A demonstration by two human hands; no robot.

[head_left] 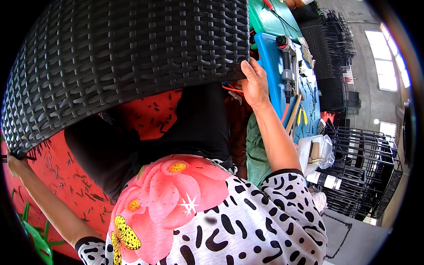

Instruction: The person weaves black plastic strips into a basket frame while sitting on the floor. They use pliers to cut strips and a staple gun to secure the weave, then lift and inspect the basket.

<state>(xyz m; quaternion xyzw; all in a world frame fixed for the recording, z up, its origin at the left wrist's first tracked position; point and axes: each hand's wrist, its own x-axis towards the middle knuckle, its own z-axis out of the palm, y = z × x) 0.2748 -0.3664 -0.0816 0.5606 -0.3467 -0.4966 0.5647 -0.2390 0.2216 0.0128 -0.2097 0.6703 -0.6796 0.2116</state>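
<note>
A large black woven rattan panel point(128, 53) spans the upper left, in front of me and over my legs. At its near right corner my right hand point(255, 84) is closed, thumb on top of the edge and fingers mostly hidden beneath. My left hand point(17, 165) grips the near left corner, where short loose strand ends stick out; the fingers of that hand show only in part. The panel's far edge runs out of the picture.
Right of the panel, a blue surface point(270, 75) bears a grey and black power tool point(287, 66) and yellow-handled pliers point(302, 115). Dark scraps litter the red floor point(88, 194). A green plastic stool point(37, 238) stands lower left, black metal frames point(366, 163) at right.
</note>
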